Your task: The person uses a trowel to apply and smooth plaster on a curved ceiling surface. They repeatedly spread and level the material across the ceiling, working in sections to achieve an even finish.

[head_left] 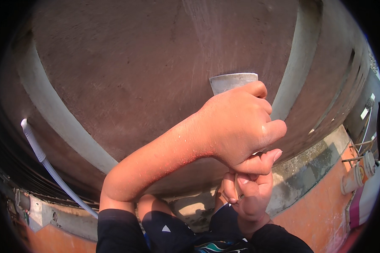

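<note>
A scraper with a flat, pale metal blade (pixel 233 81) rests against a large brown surface (pixel 156 63). My left hand (pixel 245 122) is closed in a fist around its handle, which the fingers mostly hide. Just below, my right hand (pixel 251 192) is curled tight, touching the left hand's thumb side, and seems to grip the handle's lower end. Pale scratch marks (pixel 204 25) run up the brown surface above the blade.
Two light grey bands (pixel 63 99) (pixel 297 59) cross the brown surface. At the left a white pipe (pixel 55 177) sticks up. Bucket-like containers (pixel 352 179) stand at the right beside an orange surface (pixel 312 211). My legs (pixel 156 206) are close below.
</note>
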Motion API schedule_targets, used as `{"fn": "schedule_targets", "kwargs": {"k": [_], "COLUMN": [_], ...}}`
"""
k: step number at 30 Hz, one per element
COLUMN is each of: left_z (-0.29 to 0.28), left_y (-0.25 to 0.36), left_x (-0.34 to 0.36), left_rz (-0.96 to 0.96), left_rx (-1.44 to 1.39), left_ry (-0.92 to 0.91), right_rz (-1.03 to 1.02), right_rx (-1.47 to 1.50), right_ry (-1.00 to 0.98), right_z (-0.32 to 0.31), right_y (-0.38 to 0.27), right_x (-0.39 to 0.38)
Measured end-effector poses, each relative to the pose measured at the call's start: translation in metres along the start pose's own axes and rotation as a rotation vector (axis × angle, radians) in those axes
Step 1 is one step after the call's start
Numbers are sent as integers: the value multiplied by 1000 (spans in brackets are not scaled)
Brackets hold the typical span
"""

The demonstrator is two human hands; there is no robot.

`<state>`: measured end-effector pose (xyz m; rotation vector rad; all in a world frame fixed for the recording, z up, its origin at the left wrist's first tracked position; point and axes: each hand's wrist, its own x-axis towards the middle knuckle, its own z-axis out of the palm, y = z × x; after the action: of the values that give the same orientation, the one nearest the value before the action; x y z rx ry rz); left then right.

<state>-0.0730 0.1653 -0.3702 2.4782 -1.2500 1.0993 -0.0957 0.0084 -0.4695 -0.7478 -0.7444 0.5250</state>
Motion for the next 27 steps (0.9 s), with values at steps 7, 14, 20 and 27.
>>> {"fn": "schedule_targets", "kwargs": {"k": [7,14,20,27], "left_z": [2,-4,-14,-5], "left_y": [0,-2,-9,2], "left_x": [-5,-3,4,-5], "left_rz": [-2,15,13,-19], "left_rx": [-33,-36,10,-29], "left_ry": [13,-3,14,-22], "right_rz": [-4,-17,-20,-29], "right_rx": [-49,-24,-62,10], "right_ry": [19,-15,31,2], "right_z": [-1,5,9,12], "right_y": [3,5,0,4], "right_x": [-2,5,12,3]}}
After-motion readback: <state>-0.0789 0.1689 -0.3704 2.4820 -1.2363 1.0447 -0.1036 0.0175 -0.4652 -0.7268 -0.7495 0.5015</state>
